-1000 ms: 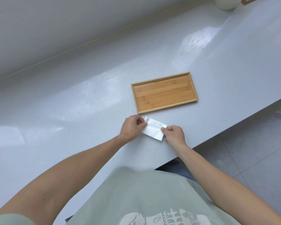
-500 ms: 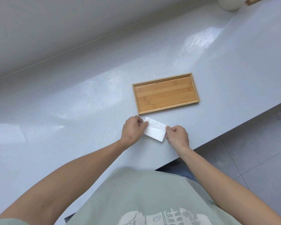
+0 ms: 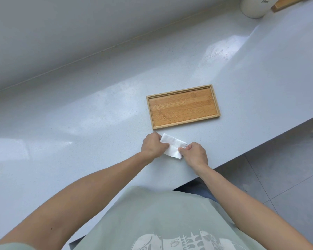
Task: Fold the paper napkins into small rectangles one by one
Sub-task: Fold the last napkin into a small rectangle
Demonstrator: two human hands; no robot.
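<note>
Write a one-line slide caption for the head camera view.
Left hand and right hand pinch a white paper napkin on a grey counter, beside a bamboo tray.

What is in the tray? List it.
Only the bare bamboo floor of the tray shows; nothing lies in it. The napkin sits outside, on the counter in front of it, pinched by the left hand and right hand.

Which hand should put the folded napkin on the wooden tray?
Probably the right hand. It pinches the napkin at the end nearer the tray's open middle, while the left hand grips the far end. The tray lies just beyond both.
</note>
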